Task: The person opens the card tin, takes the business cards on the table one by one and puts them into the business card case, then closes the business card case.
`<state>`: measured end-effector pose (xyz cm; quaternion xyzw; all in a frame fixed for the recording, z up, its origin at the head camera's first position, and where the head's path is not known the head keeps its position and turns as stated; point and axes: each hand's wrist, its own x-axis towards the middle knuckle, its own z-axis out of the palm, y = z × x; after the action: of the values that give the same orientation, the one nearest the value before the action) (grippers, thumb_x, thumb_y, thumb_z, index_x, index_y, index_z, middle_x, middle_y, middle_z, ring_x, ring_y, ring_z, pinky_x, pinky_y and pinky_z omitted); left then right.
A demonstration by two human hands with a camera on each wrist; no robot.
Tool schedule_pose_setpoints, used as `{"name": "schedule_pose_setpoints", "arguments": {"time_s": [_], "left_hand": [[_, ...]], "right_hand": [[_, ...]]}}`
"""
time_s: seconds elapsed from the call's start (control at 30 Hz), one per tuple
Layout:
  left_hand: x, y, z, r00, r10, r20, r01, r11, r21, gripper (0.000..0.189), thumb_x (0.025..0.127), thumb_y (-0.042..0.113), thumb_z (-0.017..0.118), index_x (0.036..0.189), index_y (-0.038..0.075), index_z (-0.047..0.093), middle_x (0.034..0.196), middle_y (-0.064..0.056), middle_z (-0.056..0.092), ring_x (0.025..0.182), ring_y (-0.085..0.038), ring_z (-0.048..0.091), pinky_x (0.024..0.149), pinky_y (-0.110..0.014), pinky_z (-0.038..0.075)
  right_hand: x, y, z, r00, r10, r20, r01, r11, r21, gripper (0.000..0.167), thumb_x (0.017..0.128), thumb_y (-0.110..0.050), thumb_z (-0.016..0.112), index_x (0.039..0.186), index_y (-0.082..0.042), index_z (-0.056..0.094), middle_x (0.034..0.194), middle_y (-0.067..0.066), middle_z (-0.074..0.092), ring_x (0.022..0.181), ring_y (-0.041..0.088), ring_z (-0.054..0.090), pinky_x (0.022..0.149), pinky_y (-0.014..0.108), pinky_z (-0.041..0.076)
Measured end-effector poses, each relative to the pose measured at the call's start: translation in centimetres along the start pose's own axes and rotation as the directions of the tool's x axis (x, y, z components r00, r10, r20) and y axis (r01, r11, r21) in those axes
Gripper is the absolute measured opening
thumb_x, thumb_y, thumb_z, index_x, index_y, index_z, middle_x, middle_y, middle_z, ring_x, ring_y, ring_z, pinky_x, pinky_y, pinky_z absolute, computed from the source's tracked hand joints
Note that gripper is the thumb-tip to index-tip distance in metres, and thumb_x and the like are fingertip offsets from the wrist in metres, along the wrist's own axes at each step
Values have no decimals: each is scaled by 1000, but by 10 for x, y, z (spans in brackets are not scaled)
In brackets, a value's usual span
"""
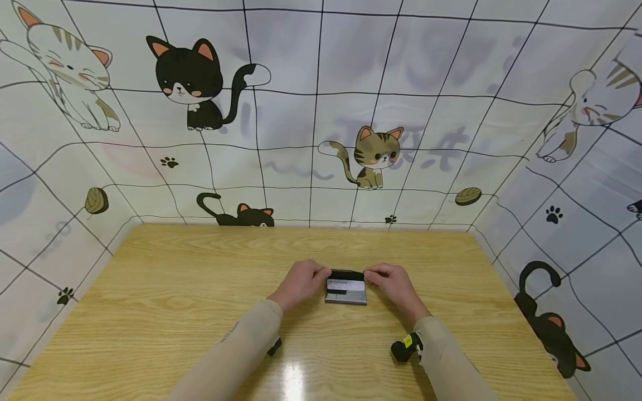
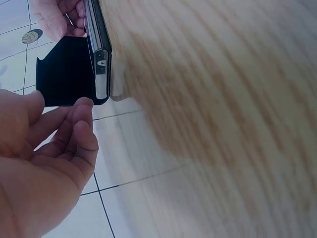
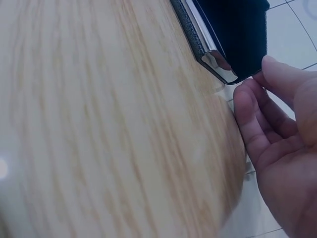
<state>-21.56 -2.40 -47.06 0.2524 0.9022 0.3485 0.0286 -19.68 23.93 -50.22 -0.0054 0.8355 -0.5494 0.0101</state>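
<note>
A small business card case (image 1: 346, 298) lies on the wooden table in front of me, its black flap (image 1: 347, 274) raised along the far side. A white printed card (image 1: 346, 285) shows inside, above a shiny metallic front. My left hand (image 1: 305, 278) pinches the flap's left edge between thumb and fingers. On the opposite edge, my right hand (image 1: 393, 281) does the same with thumb and forefinger. Seen from the left wrist, the case's metal end (image 2: 101, 74) is framed by a dark cover. The right wrist view shows the grainy dark cover (image 3: 190, 32) underneath.
The wooden table (image 1: 200, 267) has pale cloth walls (image 1: 286, 122) with cat drawings at its back and sides. A black wrist camera (image 1: 403, 350) with a yellow tag sits by my right sleeve. Light glares on the table's near part.
</note>
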Motion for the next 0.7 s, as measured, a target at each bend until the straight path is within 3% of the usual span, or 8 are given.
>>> {"name": "schedule_pose_setpoints", "arguments": {"time_s": [0.07,0.13,0.3,0.53,0.7], "left_hand": [[0,0,-1,1000,4,15,-4,1000,7,27,106,20,60,94,6,81,82,0,65,74,-14,50,67,-29,43],[-1,0,-2,999,9,37,-10,1000,18,23,105,19,61,110,8,81,93,-3,71,79,-15,53,70,-30,45],[-6,-1,-6,994,52,99,-58,997,58,24,104,19,64,117,4,78,99,-8,73,82,-14,60,73,-30,50],[-13,-2,-6,978,131,164,-155,977,147,30,101,19,68,123,0,74,98,-7,69,79,-11,55,72,-26,48],[-17,-1,-5,957,223,188,-269,922,278,28,101,22,69,118,2,76,93,-5,65,79,-12,54,73,-25,50]], "right_hand": [[-1,0,-1,1000,-3,18,4,1000,-6,19,100,-14,70,111,-2,78,100,11,75,87,20,71,77,29,58],[-2,0,-2,999,-5,39,6,1000,-16,20,100,-14,69,112,-1,78,99,11,76,86,20,71,76,29,59],[-3,0,-3,997,-2,75,4,1000,-23,21,100,-11,69,114,3,76,97,13,76,84,19,72,75,30,59],[-6,0,-5,993,-26,116,28,999,-19,20,98,-7,70,114,6,74,100,16,75,87,21,72,75,31,60],[-8,-1,-6,993,-43,112,50,997,-62,20,96,-9,73,113,1,77,109,15,75,90,16,71,77,27,58]]}}
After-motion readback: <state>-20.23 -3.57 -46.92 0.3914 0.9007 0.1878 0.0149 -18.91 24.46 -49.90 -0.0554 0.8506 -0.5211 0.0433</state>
